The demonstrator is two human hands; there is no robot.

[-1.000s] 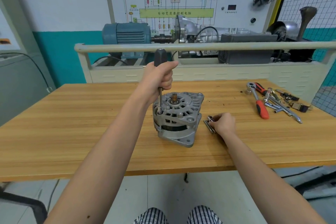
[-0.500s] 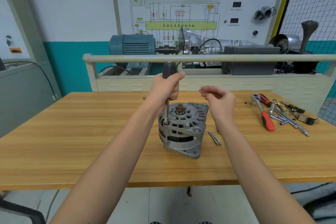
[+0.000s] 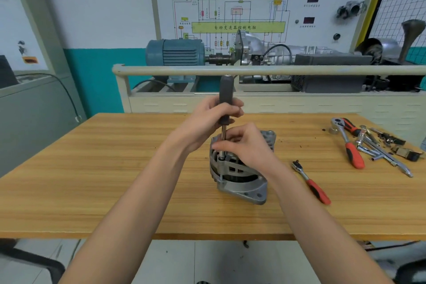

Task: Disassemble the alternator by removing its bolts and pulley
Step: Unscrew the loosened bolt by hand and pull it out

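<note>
The grey alternator (image 3: 239, 183) stands on the wooden table (image 3: 115, 168) with its shaft end up and no pulley in sight. My left hand (image 3: 206, 122) grips the black handle of a nut driver (image 3: 225, 90) held upright, its steel shaft reaching down to a bolt on the alternator's left rim. My right hand (image 3: 250, 145) lies over the top of the alternator, fingers curled on the housing and fingertips next to the driver's shaft. The shaft stub and upper face are hidden under this hand.
A small red-handled ratchet (image 3: 310, 183) lies just right of the alternator. A larger red ratchet (image 3: 350, 150) and several sockets and extensions (image 3: 380, 147) sit at the table's far right. A rail (image 3: 253, 70) and a training rig stand behind the table.
My right hand left the bolts on the table, rose, then came down onto the top of the alternator. My left hand kept the driver on the same bolt.
</note>
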